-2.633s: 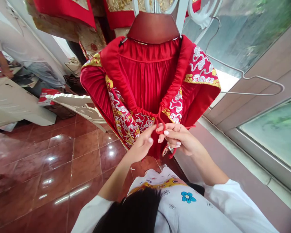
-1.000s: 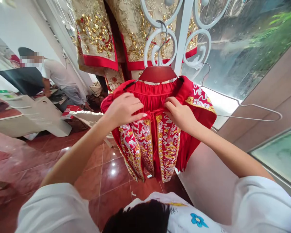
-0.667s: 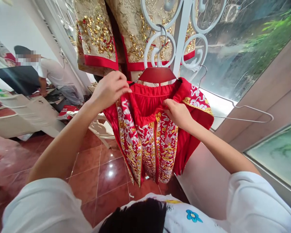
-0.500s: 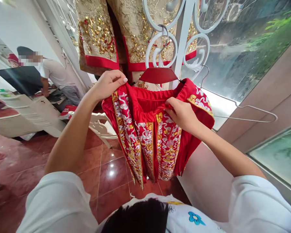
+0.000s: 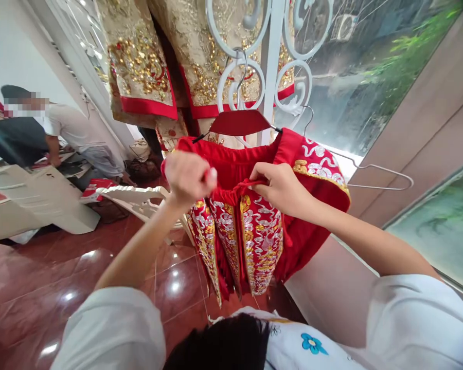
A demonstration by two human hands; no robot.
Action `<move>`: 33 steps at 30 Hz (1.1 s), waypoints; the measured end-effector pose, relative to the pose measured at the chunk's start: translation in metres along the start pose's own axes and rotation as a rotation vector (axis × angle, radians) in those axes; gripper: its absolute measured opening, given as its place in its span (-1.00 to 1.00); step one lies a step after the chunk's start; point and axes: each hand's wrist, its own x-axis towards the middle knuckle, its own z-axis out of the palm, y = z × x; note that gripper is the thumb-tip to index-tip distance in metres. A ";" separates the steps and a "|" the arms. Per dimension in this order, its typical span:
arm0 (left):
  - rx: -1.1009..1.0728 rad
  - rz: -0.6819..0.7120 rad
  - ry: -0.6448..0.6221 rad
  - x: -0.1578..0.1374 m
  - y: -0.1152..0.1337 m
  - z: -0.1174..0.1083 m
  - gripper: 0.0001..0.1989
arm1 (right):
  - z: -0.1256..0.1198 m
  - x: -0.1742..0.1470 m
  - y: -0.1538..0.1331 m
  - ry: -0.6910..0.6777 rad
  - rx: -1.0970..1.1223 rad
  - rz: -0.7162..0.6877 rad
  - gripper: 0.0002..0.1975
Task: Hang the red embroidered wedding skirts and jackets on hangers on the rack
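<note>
A red skirt point(image 5: 264, 246) with silver and gold embroidery hangs from a dark red hanger point(image 5: 239, 123) by clips at its gathered waistband. My right hand point(image 5: 285, 190) is closed at the front of the waistband, pinching a thin red waist tie point(image 5: 250, 182) between thumb and fingers. Over the left part of the waistband is my left hand point(image 5: 189, 177), smeared by motion. Its fingers look curled, but whether they grip any cloth does not show.
White scrollwork metal point(image 5: 270, 77) carries the hanger. Beige sequinned garments point(image 5: 139, 67) with red hems hang behind. A bare wire hanger point(image 5: 386, 169) juts out at right, beside the window. At left are a white chair point(image 5: 133, 198), a counter point(image 5: 38, 200) and a person point(image 5: 67, 123) bending over.
My left hand has left the waistband's left corner and come inward, toward my right hand. My right hand still pinches at the front. The view has turned slightly right.
</note>
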 end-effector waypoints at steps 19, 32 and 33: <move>-1.387 -1.019 -0.341 -0.060 0.102 0.016 -0.67 | 0.007 -0.005 0.012 -0.035 0.449 0.184 -0.90; -1.196 -0.876 -0.514 -0.045 0.067 -0.001 -0.65 | -0.008 -0.019 0.026 -0.117 -0.261 0.047 -0.82; -1.160 -0.835 -0.505 -0.043 0.067 -0.003 -0.64 | -0.008 -0.020 0.024 -0.109 -0.333 0.035 -0.81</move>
